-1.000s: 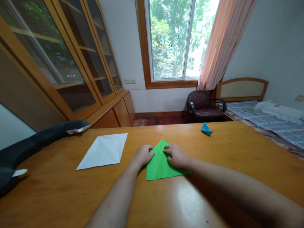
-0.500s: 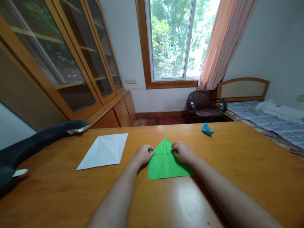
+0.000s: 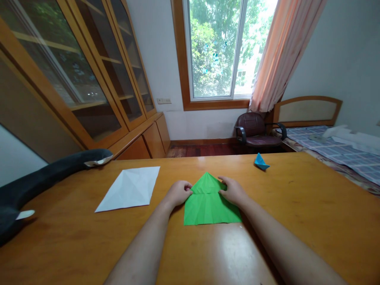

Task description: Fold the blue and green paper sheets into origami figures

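A sheet of green paper (image 3: 211,209), folded to a point at its far end, lies in front of me with a crease across it and a wide near edge. My left hand (image 3: 179,192) has its fingers curled, pinching the paper's left sloping edge. On the opposite side, my right hand (image 3: 234,191) grips the right edge, index finger and thumb a little apart at the paper. The undersides of both hands and the paper's covered edges are hidden.
A creased white paper sheet (image 3: 130,189) lies left of my hands. Farther off at the right sits a small blue folded paper piece (image 3: 261,162). A dark plush toy (image 3: 59,170) rests along the wooden table's (image 3: 190,253) left side. Behind are a chair (image 3: 252,128) and a bed.
My right hand has shifted slightly right, and its thumb and index finger have spread. The middle line near the green paper's tip no longer shows. My left hand stays in place.
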{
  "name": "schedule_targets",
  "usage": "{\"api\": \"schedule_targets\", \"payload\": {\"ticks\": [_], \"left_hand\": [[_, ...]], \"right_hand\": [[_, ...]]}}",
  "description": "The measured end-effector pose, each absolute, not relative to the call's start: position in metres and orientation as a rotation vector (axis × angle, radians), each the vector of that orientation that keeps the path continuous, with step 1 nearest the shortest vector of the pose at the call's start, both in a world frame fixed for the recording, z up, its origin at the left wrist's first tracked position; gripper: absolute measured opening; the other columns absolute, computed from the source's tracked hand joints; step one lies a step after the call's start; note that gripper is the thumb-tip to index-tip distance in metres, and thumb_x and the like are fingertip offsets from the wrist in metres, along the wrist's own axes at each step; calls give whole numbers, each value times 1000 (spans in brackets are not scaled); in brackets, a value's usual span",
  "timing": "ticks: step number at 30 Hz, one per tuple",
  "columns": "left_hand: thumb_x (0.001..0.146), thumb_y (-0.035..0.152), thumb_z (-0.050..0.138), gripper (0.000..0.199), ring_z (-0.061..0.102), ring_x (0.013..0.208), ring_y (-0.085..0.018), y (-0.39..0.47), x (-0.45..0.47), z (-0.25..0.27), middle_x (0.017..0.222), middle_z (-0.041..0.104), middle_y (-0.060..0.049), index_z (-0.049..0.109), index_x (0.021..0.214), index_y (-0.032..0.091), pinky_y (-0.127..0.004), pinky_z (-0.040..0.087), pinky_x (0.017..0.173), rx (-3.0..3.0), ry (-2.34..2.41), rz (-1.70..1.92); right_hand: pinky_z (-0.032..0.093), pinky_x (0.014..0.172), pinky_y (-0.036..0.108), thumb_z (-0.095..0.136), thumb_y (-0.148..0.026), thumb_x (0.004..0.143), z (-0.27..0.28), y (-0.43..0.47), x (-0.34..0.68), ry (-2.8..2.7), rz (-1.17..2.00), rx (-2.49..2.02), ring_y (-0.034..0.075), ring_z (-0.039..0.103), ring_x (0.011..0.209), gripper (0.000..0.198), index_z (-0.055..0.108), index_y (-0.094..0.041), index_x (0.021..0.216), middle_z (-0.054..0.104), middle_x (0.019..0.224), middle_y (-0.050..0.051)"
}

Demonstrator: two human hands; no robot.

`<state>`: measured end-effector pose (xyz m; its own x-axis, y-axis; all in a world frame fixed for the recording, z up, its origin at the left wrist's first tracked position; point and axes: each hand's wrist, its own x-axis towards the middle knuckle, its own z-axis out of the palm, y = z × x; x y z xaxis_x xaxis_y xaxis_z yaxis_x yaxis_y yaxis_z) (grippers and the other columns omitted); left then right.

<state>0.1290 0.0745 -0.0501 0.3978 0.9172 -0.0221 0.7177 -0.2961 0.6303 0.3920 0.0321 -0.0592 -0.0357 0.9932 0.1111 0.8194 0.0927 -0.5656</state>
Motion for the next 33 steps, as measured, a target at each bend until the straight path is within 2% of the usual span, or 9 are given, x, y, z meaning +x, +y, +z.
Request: {"api": "schedule_targets", "payload": {"ticks": [10,15,20,27,33], "left_hand": [[69,22,57,16,55,61,-13,74,129,-50,68,64,0,68,77,15,-24,38,57,2071,1364,552],[70,23,56,15,55,61,-13,75,127,-52,67,64,0,68,76,15,-24,39,57,2055,1370,561],[72,21,56,14,57,63,-14,75,127,-49,70,66,-1,69,77,15,-24,40,60,2085,1394,563],[71,15,56,10,56,66,-14,66,131,-38,72,65,-1,66,73,18,-24,36,60,2285,1440,491],[76,26,60,9,59,81,-19,55,147,-31,84,67,-5,66,77,19,-27,37,67,2436,1472,402]], "right_hand": [[47,80,28,64,-15,68,-63,37,396,-1848,551,-1770,19,64,89,59,58,-18,127,70,101,6],[46,75,24,59,-11,68,-60,38,397,-1878,614,-1704,17,65,84,39,71,-20,104,73,94,4],[42,62,23,61,-17,71,-62,39,400,-1933,589,-1757,16,62,69,15,73,-18,80,72,74,1],[42,66,24,57,-12,69,-63,37,400,-2001,510,-1673,16,61,74,17,71,-19,74,70,74,2],[43,70,24,55,-11,69,-61,35,397,-2097,458,-1584,17,60,76,19,71,-19,75,69,78,3]]}}
